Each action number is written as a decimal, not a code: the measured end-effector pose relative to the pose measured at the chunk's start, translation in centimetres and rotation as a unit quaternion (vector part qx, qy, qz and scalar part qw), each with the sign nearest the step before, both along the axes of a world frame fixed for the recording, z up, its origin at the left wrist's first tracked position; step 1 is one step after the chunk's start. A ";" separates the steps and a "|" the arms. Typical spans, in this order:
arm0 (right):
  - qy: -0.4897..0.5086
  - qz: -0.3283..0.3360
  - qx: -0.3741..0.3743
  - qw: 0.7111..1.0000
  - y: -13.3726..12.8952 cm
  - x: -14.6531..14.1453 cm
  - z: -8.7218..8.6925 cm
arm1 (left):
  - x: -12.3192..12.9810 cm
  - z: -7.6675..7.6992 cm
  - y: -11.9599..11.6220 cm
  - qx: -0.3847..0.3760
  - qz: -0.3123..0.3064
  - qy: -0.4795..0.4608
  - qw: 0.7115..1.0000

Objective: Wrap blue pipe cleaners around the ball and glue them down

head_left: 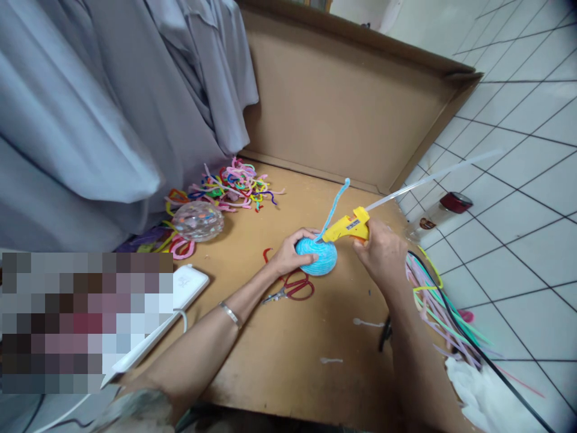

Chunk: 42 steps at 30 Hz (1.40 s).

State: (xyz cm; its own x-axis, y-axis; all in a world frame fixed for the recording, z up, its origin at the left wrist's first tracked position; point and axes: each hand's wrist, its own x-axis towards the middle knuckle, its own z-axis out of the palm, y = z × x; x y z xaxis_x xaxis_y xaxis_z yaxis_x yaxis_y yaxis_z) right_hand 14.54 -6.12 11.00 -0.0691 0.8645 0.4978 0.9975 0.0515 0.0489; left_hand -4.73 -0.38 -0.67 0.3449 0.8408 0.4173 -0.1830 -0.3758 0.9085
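- Head view: our left hand (pixel 292 254) clamps the blue pipe-cleaner dome (pixel 323 263) mid-scene on the table (pixel 270 361), apparently to steady it.
- Our right hand (pixel 383 248) wraps the yellow glue gun (pixel 346 228), seemingly angled left so its tip meets the dome's top.

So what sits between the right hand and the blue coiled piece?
In the head view: the yellow glue gun, gripped by the right hand and pointing at the blue coiled piece.
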 end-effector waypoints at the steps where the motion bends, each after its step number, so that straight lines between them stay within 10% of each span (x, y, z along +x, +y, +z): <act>1: -0.001 0.002 0.002 1.000 0.0 0.1 0.0 | 0.0 0.0 0.0 0.000 0.000 0.001 1.000; 42: 0.010 0.013 0.013 1.000 0.2 0.3 -0.3 | 0.1 -0.3 0.2 0.015 -0.006 -0.001 1.000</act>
